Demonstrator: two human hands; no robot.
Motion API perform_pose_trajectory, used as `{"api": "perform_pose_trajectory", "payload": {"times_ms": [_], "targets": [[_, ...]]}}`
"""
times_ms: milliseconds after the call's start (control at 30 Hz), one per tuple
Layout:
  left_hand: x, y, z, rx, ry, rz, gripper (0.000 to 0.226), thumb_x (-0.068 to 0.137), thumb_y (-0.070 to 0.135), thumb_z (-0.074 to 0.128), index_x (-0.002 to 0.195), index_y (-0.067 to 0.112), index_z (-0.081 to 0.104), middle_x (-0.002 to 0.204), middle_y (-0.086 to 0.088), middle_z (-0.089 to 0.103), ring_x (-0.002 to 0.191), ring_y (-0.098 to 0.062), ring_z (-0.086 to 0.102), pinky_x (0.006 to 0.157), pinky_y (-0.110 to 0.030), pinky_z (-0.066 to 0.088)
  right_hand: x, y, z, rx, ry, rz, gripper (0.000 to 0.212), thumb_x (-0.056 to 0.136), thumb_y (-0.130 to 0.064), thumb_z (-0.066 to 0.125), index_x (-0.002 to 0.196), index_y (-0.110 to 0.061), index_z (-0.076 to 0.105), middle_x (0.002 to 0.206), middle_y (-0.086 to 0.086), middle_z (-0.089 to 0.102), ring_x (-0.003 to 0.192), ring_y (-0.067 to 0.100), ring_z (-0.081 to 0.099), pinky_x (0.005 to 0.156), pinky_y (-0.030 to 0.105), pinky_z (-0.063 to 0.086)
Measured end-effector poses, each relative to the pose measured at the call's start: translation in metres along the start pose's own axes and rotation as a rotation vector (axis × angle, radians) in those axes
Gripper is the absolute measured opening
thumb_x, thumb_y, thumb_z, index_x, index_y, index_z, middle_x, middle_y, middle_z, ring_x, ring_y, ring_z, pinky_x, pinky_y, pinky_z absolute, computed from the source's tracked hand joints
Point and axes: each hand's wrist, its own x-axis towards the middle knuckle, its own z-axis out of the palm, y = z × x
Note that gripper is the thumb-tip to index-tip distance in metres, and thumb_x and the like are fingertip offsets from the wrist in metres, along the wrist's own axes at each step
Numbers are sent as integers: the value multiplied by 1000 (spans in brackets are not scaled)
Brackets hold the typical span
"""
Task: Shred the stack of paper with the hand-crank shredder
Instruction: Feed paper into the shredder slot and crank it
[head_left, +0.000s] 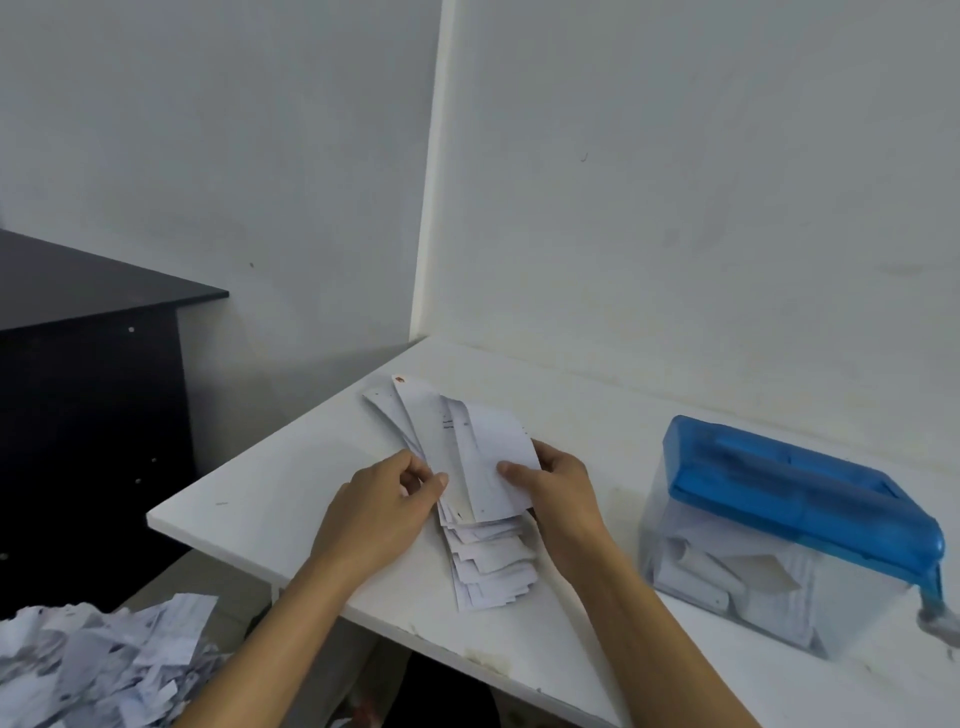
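Fanned white paper stack (488, 551) lies left of blue-lidded shredder (795, 525).

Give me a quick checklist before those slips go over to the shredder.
1. Grip of the right hand on the top slips: ok, thumb pinches them.
2. Grip of the left hand: ok, thumb and fingers pinch their left edge.
3. Remaining stack lying on the table: ok.
4. The shredder upright, on the person's right: ok.
5. Room in its bin: cannot tell; shreds inside, level unclear.
6. The crank free: ok, no hand on it.
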Motion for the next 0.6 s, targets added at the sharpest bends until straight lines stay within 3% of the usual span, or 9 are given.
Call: {"api": "perform_pose_trajectory", "payload": {"times_ms": [67, 167, 233, 333, 467, 600], "targets": [[0, 1, 0, -128, 56, 33, 18, 98, 41, 62, 87, 27, 65, 87, 11, 67, 76, -4, 60, 66, -22, 41, 0, -2, -3, 107, -50, 8, 35, 90, -2, 66, 125, -8, 68, 112, 3, 76, 105, 23, 71, 94, 38, 57], [-1, 10, -2, -177, 135, 131, 18, 98, 38, 61, 87, 30, 73, 83, 14, 70, 79, -1, 61, 66, -17, 43, -1, -9, -5, 256, -151, 29, 31, 93, 2, 62, 123, -3, 66, 114, 10, 75, 103, 24, 72, 85, 31, 57], [0, 24, -5, -186, 114, 146, 25, 97, 46, 60, 86, 29, 75, 76, 18, 70, 79, 2, 62, 66, -15, 43, 1, -15, -5, 307, -203, 30, 32, 93, 4, 60, 125, 1, 64, 117, 16, 72, 103, 26, 71, 83, 30, 56], [7, 48, -13, -303, -6, 36, 34, 96, 49, 62, 82, 22, 77, 66, 21, 69, 67, 6, 63, 63, -12, 41, -3, -27, -4, 335, -296, -2, 34, 94, 5, 57, 127, 2, 62, 123, 21, 69, 113, 34, 67, 92, 36, 55], [10, 69, -13, -500, -144, 2, 17, 96, 37, 68, 97, 25, 79, 91, 8, 78, 89, -9, 72, 80, -27, 53, -15, -47, -6, 190, -327, -66, 35, 93, 3, 50, 126, -2, 63, 120, 19, 70, 109, 31, 67, 91, 38, 54], [6, 85, -12, -583, -179, 49, 17, 99, 31, 64, 104, 24, 79, 97, 8, 79, 93, -9, 73, 85, -26, 54, -27, -72, -14, 177, -179, -31, 26, 89, -5, 46, 105, -5, 67, 98, 13, 69, 92, 27, 62, 80, 38, 49]]}}
